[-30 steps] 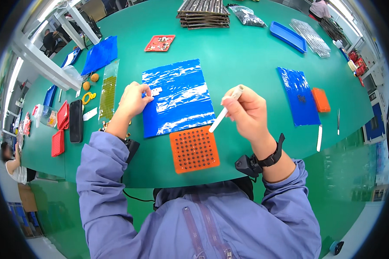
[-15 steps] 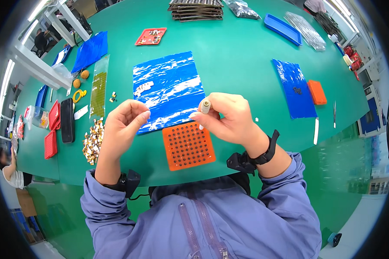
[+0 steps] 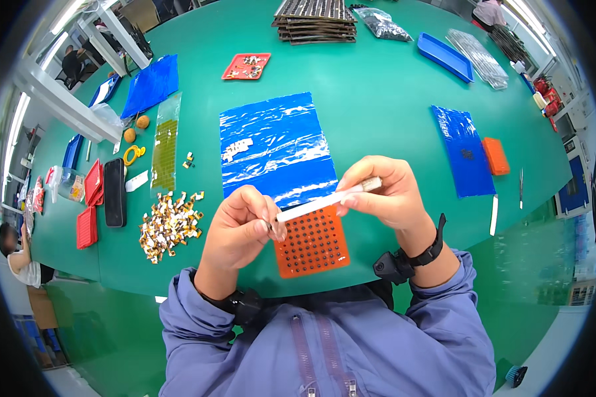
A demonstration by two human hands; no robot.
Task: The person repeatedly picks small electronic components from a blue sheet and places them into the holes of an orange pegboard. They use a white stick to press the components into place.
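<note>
My right hand [image 3: 392, 192] grips a white pen-shaped tool [image 3: 318, 204] with a metal end, between thumb and fingers. The tool lies nearly level, its narrow end pointing left. At that end my left hand [image 3: 235, 231] is closed in a pinch, with something small and dark at its fingertips that I cannot make out. Below both hands sits an orange tray [image 3: 286, 270] with rows of small dark round pieces, its far edge partly hidden. Just beyond it a blue film sheet [image 3: 271, 126] lies flat, bearing a cluster of small white pieces [image 3: 237, 149].
Left of my left hand is a heap of small white-and-gold parts [image 3: 169, 228]. A black case [image 3: 115, 192] and red trays [image 3: 87, 228] stand farther left. A small red tray [image 3: 246, 67] and stacked dark panels [image 3: 314, 30] are at the back. Tweezers [image 3: 521, 188] lie at right.
My left hand has moved right and closed at the tool's narrow end. The tool has swung from pointing up at me to lying nearly level across my hands. The view has shifted slightly.
</note>
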